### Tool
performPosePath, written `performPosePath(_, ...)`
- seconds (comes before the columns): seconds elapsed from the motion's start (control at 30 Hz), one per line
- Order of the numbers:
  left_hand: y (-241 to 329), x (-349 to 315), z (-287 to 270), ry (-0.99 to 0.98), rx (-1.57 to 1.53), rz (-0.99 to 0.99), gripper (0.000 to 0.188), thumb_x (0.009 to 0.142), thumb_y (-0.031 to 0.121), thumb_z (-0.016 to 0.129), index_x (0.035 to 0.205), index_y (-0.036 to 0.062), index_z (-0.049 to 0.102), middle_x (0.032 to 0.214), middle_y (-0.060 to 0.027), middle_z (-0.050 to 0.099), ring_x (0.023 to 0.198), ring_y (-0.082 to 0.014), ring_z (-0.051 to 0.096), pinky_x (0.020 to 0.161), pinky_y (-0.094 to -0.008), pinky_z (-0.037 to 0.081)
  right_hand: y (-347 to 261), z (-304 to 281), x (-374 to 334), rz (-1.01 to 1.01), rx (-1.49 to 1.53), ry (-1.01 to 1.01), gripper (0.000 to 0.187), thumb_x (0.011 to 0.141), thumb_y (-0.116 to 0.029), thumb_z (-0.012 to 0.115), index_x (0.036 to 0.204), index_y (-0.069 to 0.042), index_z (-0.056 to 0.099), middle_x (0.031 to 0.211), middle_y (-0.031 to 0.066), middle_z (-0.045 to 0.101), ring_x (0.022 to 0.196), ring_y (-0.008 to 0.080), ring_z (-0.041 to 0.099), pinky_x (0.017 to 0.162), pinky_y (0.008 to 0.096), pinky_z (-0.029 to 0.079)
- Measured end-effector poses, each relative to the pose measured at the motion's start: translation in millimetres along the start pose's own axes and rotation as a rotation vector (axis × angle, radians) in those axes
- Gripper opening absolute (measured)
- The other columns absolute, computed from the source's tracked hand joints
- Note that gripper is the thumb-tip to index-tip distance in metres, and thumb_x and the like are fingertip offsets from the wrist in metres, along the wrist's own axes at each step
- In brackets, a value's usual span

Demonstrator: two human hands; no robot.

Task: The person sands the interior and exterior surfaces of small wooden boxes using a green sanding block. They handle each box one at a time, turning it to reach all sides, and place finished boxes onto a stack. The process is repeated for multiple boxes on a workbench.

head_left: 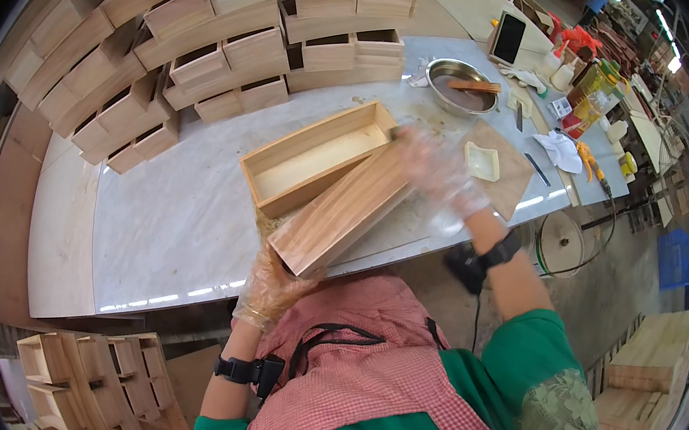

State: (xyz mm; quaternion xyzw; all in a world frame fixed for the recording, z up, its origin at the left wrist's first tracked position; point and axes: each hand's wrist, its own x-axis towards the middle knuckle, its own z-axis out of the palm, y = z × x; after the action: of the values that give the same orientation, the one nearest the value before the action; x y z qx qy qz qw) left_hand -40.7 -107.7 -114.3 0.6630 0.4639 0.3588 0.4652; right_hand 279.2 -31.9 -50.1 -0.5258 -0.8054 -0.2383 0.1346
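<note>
A long wooden box [345, 211] lies tilted near the table's front edge, its grained side facing up. At the near end my left hand [277, 284], in a thin clear plastic glove, is closed around the box's corner. My right hand [443, 171], gloved the same way, is over the far end and smeared by motion. A small dark bit shows at its fingertips, too blurred to name. Just behind stands an open wooden tray box [317, 157] with a pale inside, touching or nearly touching the held box.
Stacked wooden boxes [236, 50] line the table's back left. A metal bowl [461, 88] of brownish liquid holds a wooden-handled brush [474, 85]. Nearby are a small pale dish [482, 163], a white cloth [557, 150], a tablet [507, 38] and a yellow-red can [591, 99]. More wooden boxes [101, 378] stand at lower left.
</note>
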Motion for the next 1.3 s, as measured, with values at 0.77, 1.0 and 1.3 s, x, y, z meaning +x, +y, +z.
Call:
performPosePath(0.77,-28.7,1.9,1.0,-0.035,-0.118,-0.025,0.091,0.076,0.016,0.090,0.147,0.0045,0.036,0.145,-0.0134,0.052,0.136,-0.0221,0.049,0.111,-0.0360,0.047,-53.3,-28.1,-37.3,0.121,0.559,-0.033,0.015,0.098,-0.025,0.057,0.097,-0.010,0.058,0.061,0.0073,0.056,0.050,0.0274,0.061,0.046,0.0406,0.049)
performPosePath(1.0,-7.0,4.3,8.0,0.063,-0.092,0.057,0.085,0.074,0.022,0.091,0.142,0.0017,0.044,0.133,-0.0143,0.064,0.122,-0.0242,0.062,0.106,-0.0369,0.050,-84.9,-9.6,-5.2,0.028,0.731,-0.146,0.014,0.095,-0.016,0.059,0.108,-0.011,0.061,0.071,0.0079,0.062,0.055,0.0254,0.063,0.050,0.0379,0.052)
performPosePath(1.3,3.5,0.5,-4.2,0.094,0.172,0.171,0.084,0.076,0.037,0.087,0.138,0.0001,0.045,0.116,-0.0234,0.068,0.105,-0.0398,0.068,0.089,-0.0463,0.057,-79.5,-23.9,6.1,-0.312,0.479,-0.162,0.019,0.092,-0.015,0.063,0.110,-0.011,0.064,0.084,0.0101,0.067,0.074,0.0276,0.069,0.058,0.0397,0.056)
